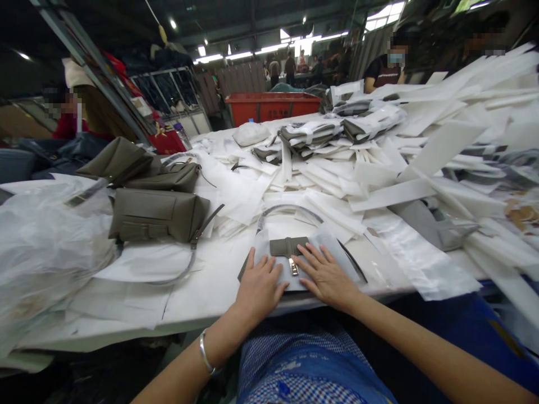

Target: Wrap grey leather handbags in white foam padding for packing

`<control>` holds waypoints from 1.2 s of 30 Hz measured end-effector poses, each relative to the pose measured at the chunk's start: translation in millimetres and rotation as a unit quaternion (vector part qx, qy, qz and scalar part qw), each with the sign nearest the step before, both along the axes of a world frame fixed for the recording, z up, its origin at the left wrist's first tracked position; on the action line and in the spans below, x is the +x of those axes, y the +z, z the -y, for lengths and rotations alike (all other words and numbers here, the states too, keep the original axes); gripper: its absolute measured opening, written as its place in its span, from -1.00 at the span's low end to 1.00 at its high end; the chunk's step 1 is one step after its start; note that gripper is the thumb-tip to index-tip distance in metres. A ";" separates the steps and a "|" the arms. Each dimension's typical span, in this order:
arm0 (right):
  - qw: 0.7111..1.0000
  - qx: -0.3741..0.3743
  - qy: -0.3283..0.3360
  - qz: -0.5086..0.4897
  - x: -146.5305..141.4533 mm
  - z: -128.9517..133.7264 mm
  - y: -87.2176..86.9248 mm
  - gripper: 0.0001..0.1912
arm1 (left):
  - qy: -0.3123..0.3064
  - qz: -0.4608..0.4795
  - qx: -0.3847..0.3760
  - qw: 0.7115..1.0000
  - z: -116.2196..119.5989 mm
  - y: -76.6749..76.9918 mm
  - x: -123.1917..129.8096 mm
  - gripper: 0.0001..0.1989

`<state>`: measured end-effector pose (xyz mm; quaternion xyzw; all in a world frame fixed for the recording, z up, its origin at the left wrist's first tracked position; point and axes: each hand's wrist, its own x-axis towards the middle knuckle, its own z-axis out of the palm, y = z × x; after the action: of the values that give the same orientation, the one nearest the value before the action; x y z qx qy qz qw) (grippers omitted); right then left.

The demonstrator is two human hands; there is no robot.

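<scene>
A flat bag wrapped in pale tissue paper (pixel 266 242) lies at the table's front edge, its curved handle (pixel 290 207) pointing away from me. Its dark olive strap tab (pixel 281 247) and shiny metal clasp (pixel 293 267) show at the middle. My left hand (pixel 260 283) rests palm down on the left part of the paper, fingers spread. On the right part lies my right hand (pixel 326 275), also flat with fingers apart, its fingertips at the tab and beside the clasp. Neither hand grips anything.
Olive bags (pixel 158 216) stand at the left beside crumpled clear plastic (pixel 50 241). White paper sheets (pixel 328 174) are heaped behind and to the right, with wrapped bags (pixel 311 132) among them. A red bin (pixel 273 106) stands beyond the table (pixel 210 297). A masked person (pixel 385 70) is at the back right.
</scene>
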<state>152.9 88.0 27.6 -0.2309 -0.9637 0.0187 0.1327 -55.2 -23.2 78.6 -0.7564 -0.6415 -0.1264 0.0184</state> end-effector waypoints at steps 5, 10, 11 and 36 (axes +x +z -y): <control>1.000 -0.001 -0.008 0.003 -0.4 2.0 2.0 -0.43 | 0.023 0.056 -0.021 0.998 -27.8 3.7 18.1 -0.86; 1.000 -0.006 -0.010 0.005 -1.2 3.5 4.1 -0.43 | 0.027 0.069 -0.024 0.997 -37.7 -12.2 16.3 -0.89; 1.000 -0.007 -0.011 0.004 -1.3 3.7 4.0 -0.43 | 0.022 0.068 -0.026 0.997 -37.0 -13.9 15.9 -0.88; 0.997 0.010 -0.057 -0.057 -1.1 2.6 -7.1 -0.40 | 0.020 -0.054 -0.004 0.998 -76.6 -16.0 -55.9 -0.63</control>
<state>151.8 85.4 20.5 -0.2829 -0.9400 0.0146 0.1901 -111.2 53.4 62.5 -0.7495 -0.6547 -0.0824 0.0528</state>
